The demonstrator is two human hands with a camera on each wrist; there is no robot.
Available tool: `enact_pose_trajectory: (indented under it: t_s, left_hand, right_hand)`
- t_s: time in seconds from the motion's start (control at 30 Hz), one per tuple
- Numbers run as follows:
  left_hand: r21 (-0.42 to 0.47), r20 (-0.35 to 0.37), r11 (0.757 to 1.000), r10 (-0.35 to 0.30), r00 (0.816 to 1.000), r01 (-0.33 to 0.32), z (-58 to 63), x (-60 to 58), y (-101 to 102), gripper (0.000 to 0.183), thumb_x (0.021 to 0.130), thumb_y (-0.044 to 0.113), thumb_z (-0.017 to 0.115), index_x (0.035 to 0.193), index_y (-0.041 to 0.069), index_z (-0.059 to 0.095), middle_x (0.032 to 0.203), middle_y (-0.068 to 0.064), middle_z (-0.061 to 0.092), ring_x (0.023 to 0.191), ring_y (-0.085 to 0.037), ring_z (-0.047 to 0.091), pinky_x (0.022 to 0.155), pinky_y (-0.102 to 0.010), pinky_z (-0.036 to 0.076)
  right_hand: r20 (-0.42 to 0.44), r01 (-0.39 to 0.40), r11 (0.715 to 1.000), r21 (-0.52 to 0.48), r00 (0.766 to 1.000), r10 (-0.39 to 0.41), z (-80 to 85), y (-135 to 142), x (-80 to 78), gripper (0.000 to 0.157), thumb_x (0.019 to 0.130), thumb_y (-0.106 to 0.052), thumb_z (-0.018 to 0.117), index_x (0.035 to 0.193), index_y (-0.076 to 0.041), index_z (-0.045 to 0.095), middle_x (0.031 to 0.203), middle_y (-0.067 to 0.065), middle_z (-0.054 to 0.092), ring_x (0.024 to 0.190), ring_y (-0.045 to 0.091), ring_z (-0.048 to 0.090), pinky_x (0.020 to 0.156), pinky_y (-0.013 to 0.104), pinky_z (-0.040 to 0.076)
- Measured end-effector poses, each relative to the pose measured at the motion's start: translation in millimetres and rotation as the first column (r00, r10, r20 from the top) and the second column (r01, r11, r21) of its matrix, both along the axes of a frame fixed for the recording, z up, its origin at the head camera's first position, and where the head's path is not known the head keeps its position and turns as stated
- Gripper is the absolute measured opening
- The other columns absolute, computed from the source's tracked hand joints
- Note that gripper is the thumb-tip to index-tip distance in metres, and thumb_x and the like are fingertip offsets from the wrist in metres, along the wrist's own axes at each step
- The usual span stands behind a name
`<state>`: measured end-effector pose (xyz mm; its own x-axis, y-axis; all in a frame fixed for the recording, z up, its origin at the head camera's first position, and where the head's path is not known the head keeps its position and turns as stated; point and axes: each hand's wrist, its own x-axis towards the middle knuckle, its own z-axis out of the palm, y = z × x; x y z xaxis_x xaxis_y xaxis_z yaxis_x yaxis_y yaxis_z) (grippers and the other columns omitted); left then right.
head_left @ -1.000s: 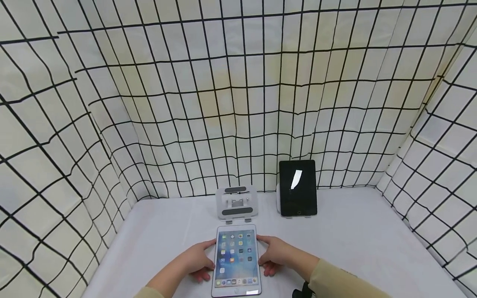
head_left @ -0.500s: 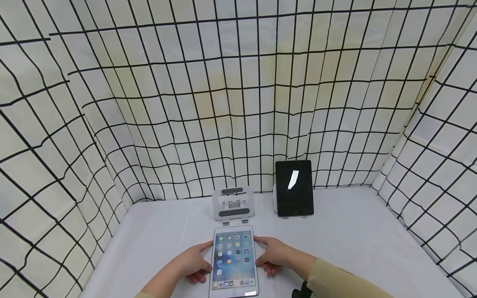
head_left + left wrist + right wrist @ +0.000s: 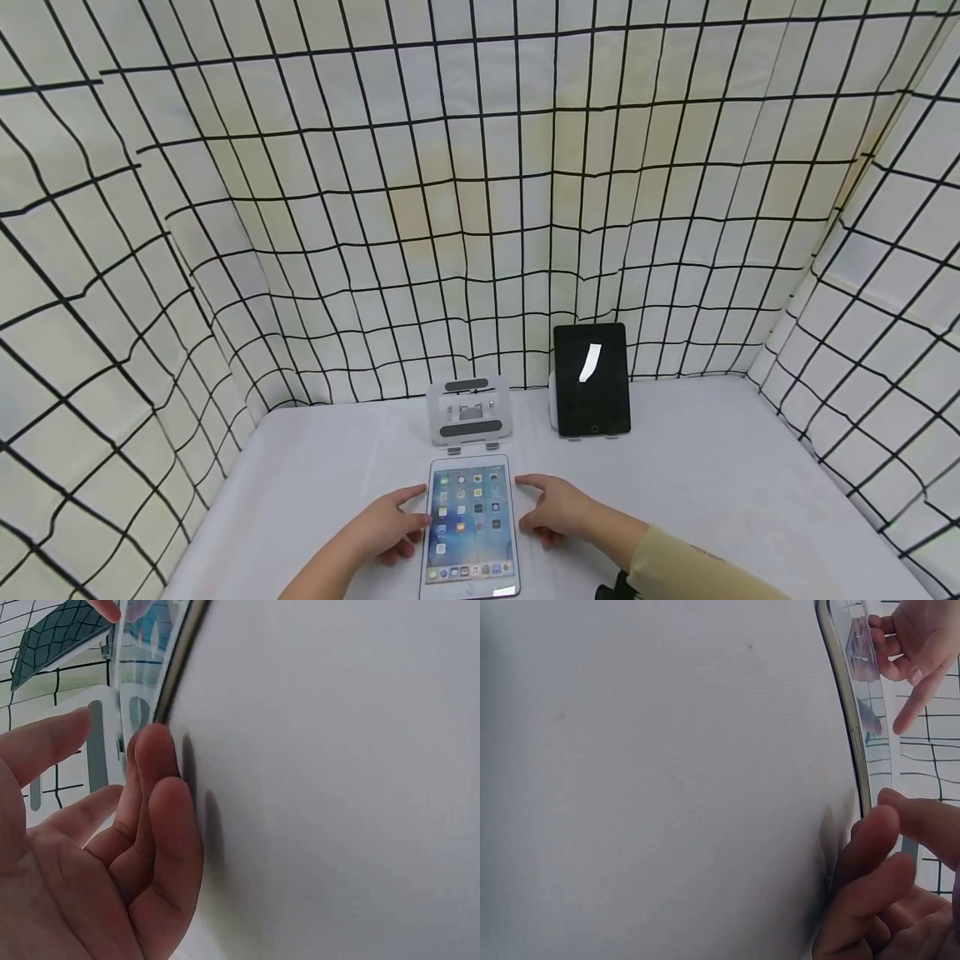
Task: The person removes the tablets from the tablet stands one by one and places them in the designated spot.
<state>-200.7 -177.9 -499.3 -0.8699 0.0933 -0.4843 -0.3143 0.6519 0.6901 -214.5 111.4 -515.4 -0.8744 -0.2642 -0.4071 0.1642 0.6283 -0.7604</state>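
From where I stand, the white tablet lies flat on the table, screen lit, well in from the far edge. The left hand and right hand flank it, fingers loose, neither gripping anything. The right fingertips look just clear of its side; whether the left thumb touches the frame, I honestly can't tell.

I'd worry about an uneven pinch: with one side pressed harder, such a thin slab might swivel on the cloth or slip when lifted. A fingertip straying over the bezel could set off an icon. The grey stand sits just beyond the tablet's top, so a careless forward push could bump its lips and shove it towards the table's far edge, perhaps jostling the black tablet propped near there.
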Motion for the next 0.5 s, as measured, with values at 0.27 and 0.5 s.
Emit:
enact_pose_trajectory:
  t_s: [0.27, 0.5]
  left_hand:
    - [0.05, -0.072, 0.999, -0.006, 0.997, 0.01, 6.0, -1.6, 8, 0.063, 0.093, 0.027, 0.067, 0.148, 0.004, 0.044, 0.081, -0.005, 0.065, 0.06, -0.018, 0.059, 0.052, -0.027, 0.047]
    - [0.094, -0.103, 0.995, -0.001, 0.995, 0.011, 3.6, -5.5, 18, 0.059, 0.095, 0.025, 0.065, 0.147, 0.006, 0.045, 0.085, -0.006, 0.064, 0.062, -0.018, 0.058, 0.054, -0.028, 0.047]
  right_hand:
    - [-0.067, -0.046, 0.999, -0.005, 0.997, 0.045, 2.6, 14, 0.2, 0.051, 0.083, -0.021, 0.08, 0.131, -0.015, 0.063, 0.075, 0.007, 0.06, 0.056, 0.019, 0.058, 0.053, 0.03, 0.048]
    - [-0.118, -0.071, 0.997, 0.003, 0.991, 0.071, 3.5, 28, -0.6, 0.044, 0.084, -0.025, 0.079, 0.125, -0.014, 0.066, 0.077, 0.004, 0.06, 0.059, 0.018, 0.057, 0.057, 0.03, 0.049]
